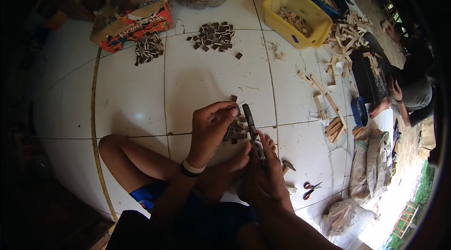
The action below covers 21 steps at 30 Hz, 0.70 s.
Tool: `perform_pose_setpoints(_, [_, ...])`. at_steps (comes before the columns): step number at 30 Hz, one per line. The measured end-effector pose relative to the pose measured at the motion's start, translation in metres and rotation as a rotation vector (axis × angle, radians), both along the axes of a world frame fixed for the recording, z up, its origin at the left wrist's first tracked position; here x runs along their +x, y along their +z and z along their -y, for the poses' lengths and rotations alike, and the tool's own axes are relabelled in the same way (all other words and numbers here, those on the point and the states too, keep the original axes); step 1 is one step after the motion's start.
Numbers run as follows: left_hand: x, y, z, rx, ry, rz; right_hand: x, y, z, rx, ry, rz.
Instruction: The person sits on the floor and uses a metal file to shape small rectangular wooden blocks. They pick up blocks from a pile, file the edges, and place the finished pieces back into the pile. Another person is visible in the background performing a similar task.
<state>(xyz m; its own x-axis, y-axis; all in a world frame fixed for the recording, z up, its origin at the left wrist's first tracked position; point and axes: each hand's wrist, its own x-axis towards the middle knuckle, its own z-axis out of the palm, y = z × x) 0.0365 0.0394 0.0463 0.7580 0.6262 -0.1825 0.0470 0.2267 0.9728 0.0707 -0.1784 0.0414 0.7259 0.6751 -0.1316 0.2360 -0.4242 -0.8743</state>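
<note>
My left hand (209,125) is raised over the tiled floor. Its thumb and forefinger pinch a small dark piece (235,107), which the fingertips mostly cover. Close beside it, my right hand (275,172) is wrapped round a long, narrow dark hand tool (250,121) with a pale, worn lower part; its exact kind is unclear. The tool's tip points away from me and stands just right of the left fingertips. Beneath the hands, small dark square wooden pieces (236,132) lie by my foot, partly hidden.
Farther off are two piles of square pieces (213,37) (149,49), a printed carton (136,27) and a yellow tub (312,34). Wooden strips (329,100) lie rightward, near another person's hand (396,91). A hammer (288,165) and scissors (311,190) rest right of my arm.
</note>
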Motion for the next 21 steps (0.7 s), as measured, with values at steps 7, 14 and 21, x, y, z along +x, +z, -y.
perform_pose_setpoints(7, [-0.001,0.002,-0.002,0.065,-0.027,-0.019,0.001,0.001,-0.004,0.01,0.008,0.111])
perform_pose_setpoints(14, [0.002,0.004,-0.003,0.051,-0.061,-0.063,-0.003,-0.004,0.0,0.025,-0.022,0.008])
perform_pose_setpoints(21, [0.006,-0.006,0.006,0.048,-0.041,0.416,-0.006,-0.02,0.016,0.247,0.038,-0.619])
